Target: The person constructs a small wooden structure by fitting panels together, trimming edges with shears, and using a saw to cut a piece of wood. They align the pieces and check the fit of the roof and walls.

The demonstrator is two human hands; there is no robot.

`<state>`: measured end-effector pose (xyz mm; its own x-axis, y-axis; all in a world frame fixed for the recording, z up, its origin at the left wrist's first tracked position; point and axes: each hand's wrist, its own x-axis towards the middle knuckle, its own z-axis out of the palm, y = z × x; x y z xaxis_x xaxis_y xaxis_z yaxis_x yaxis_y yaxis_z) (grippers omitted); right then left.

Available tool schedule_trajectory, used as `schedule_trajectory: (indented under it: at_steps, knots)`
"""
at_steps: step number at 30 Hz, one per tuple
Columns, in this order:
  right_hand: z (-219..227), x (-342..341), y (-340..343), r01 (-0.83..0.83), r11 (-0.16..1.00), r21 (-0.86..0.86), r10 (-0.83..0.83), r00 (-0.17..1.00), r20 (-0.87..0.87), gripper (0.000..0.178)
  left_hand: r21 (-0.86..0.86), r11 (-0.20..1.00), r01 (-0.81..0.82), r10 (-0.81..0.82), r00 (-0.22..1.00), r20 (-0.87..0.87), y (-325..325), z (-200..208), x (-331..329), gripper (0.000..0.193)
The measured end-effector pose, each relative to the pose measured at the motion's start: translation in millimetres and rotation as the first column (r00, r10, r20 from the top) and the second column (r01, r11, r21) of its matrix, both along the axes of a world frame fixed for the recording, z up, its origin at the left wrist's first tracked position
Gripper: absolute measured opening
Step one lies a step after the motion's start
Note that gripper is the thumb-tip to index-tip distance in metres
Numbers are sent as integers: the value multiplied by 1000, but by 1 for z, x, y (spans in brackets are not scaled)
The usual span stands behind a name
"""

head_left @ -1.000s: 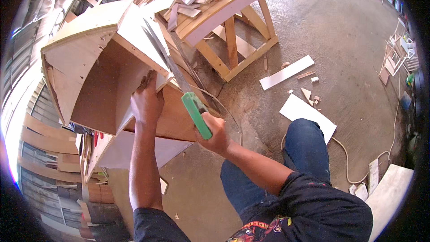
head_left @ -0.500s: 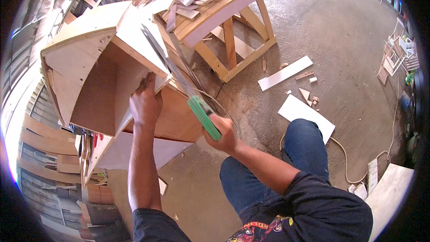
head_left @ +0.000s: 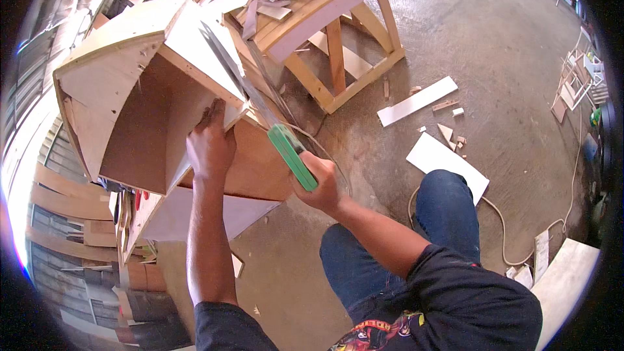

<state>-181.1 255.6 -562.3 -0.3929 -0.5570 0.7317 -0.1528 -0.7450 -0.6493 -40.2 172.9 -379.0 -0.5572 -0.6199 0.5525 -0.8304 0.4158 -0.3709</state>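
Observation:
A handsaw with a green handle point(head_left: 292, 156) is gripped in my right hand point(head_left: 318, 181). Its long metal blade runs up and to the left, lying along the right edge of a white-faced panel point(head_left: 203, 42) on a wooden box-like piece. This piece point(head_left: 120, 42) has pale plywood sides, a curved front edge and a brown hollow inside. My left hand point(head_left: 211, 143) is closed around the lower edge of the panel, just left of the blade, with the fingertips partly hidden in shadow.
A wooden workbench point(head_left: 328, 13) with offcuts on top stands beyond the piece. White boards point(head_left: 448, 168) and small wood scraps lie on the concrete floor by my knee. A cable point(head_left: 500, 237) curves across the floor at the right. Planks point(head_left: 71, 195) line the left wall.
The saw and my right hand have shifted slightly up and to the left along the panel edge. My left hand keeps its hold on the panel.

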Motion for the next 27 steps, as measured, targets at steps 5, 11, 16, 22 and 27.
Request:
schedule_trajectory:
  at_steps: [5, 11, 16, 22, 27]
  knots:
    - [-1, -1, 6, -45, 999, 21, 44, 998, 43, 18, -46, 999, 18, -19, 1000, -5, -3, 0, -4, 51]
    - [2, 2, 5, 31, 996, -87, -29, 999, 16, 21, -3, 1000, -20, 20, 1000, -2, 1, 3, -2, 52]
    - [45, -3, -37, 60, 997, -40, -59, 998, 29, 20, -27, 1000, 6, -6, 1000, 30, 0, 1, -5, 56]
    - [10, -1, 3, -57, 998, -23, 58, 997, 52, 18, -26, 999, 18, -18, 1000, -13, 2, 2, -1, 54]
    - [6, 6, -5, -32, 999, 5, 32, 999, -1, 16, -36, 999, 18, -17, 1000, 10, -1, 2, -3, 55]
